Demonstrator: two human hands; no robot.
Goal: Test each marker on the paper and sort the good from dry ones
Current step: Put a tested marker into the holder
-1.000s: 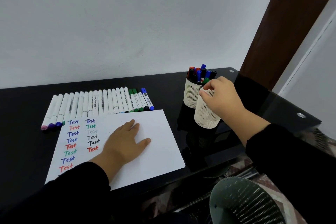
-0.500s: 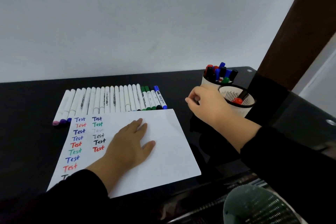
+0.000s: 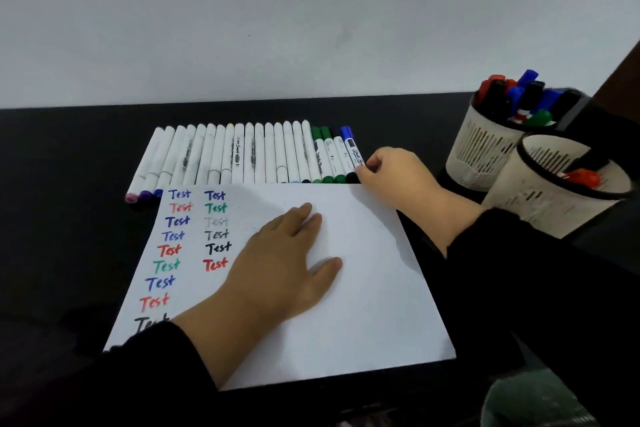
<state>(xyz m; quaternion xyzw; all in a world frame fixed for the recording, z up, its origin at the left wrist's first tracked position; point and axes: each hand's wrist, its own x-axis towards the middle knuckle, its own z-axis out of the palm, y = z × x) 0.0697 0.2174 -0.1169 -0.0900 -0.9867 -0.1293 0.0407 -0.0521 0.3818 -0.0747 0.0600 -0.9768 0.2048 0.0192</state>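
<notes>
Head view: a white sheet of paper [image 3: 363,288] lies on the black bench [image 3: 69,218], bearing two columns of the word "Test" in blue, red, green, black and one faint grey entry. The left hand [image 3: 280,263] rests flat on the middle of the sheet, fingers straight and pointing toward 1 o'clock, thumb spread toward 3 o'clock. At 12 o'clock from the sheet, a row of markers [image 3: 242,156] lies side by side, touching one another, with their near ends at the paper's far edge; most have white barrels, and green-capped ones lie near the right end. The blue-capped marker [image 3: 350,149] closes the row at its right end. The right hand [image 3: 394,173], at 3 o'clock from that row, has its fingers curled, with fingertips pinching the near end of the blue-capped marker. At 3 o'clock from this hand stand two white slotted cups: the far cup [image 3: 485,152] is full of upright markers with red, blue, black and green caps, and the near cup [image 3: 540,198], touching it, holds a red-capped marker [image 3: 585,177] leaning inside. A grey-green mesh basket [image 3: 530,402] shows at 5 o'clock, partly cut off by the frame.
</notes>
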